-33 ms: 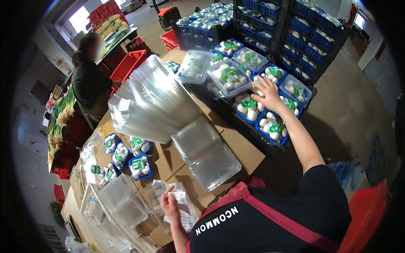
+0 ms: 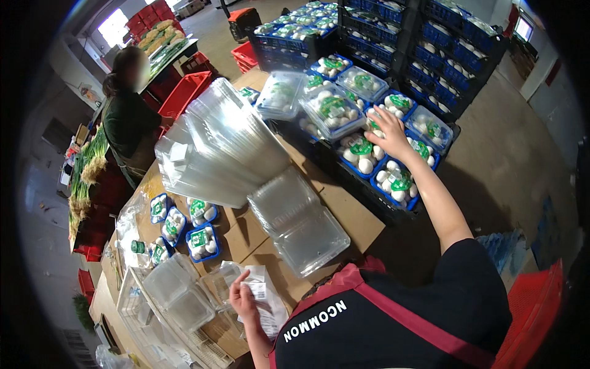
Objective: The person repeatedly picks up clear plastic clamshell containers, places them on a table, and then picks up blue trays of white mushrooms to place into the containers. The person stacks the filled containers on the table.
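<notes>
My right hand (image 2: 388, 134), fingers spread, rests over a blue tray of white mushrooms (image 2: 373, 117) in the black crate (image 2: 369, 187) at the right. Around it are blue mushroom trays with green labels, some inside clear clamshell boxes (image 2: 333, 112). My left hand (image 2: 243, 296) is low over the table, index finger stretched out, the other fingers partly hidden. Beside and under it lies a sheet of white labels (image 2: 268, 307). An open clear clamshell (image 2: 298, 224) lies between my hands, its two halves flat on the cardboard.
A tall stack of nested clear clamshells (image 2: 227, 141) leans beyond the open one. Several mushroom trays (image 2: 203, 242) stand at the left, near a white basket (image 2: 138, 307) of clear boxes. Stacked crates (image 2: 439, 61) rise behind; a co-worker (image 2: 126, 117) stands far left.
The view has shifted slightly. My left hand has moved a little left and up beside the label sheet. My right hand stays over the mushroom tray.
</notes>
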{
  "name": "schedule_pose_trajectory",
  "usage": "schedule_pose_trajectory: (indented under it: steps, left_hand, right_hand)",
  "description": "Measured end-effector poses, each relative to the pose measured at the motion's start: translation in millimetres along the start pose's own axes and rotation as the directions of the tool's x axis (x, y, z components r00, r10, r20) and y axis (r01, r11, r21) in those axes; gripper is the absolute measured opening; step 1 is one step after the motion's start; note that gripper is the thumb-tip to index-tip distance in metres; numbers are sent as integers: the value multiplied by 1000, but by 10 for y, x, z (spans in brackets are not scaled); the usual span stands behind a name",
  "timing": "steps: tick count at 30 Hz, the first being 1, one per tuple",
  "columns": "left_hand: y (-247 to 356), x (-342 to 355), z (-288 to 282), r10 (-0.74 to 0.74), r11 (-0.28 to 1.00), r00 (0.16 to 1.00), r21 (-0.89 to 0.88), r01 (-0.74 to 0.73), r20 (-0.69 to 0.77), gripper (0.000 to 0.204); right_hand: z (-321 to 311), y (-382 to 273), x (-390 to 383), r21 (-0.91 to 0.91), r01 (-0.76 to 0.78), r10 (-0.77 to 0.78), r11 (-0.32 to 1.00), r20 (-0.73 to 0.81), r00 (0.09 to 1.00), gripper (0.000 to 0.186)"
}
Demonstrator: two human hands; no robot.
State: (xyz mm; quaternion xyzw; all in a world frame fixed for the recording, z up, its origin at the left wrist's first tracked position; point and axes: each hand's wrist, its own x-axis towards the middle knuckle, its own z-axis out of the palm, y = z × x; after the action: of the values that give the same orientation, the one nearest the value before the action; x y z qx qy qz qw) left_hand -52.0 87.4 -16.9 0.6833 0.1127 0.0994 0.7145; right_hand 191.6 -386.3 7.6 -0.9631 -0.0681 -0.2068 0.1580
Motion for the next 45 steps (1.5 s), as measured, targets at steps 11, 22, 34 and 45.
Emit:
schedule_pose_trajectory:
  steps: [11,22,34,45]
  left_hand:
    - [149,56,599,71,970,996,228,-83,62,24]
    - [369,-23,914,-116,975,892,223,18,438,21]
    - [267,-37,876,-286,869,930,473,149,233,19]
    - [110,-156,808,62,971,989,221,-91,133,23]
  right_hand:
    - [517,-712,865,-159,-164,199,973,240,950,70]
    - [125,-2003,-956,818,-20,-565,575,414,714,24]
    - [416,-2044,-1186,406,347,-422,845,111,900,46]
    - [124,-1640,-1354,473,435,-604,766,297,740,62]
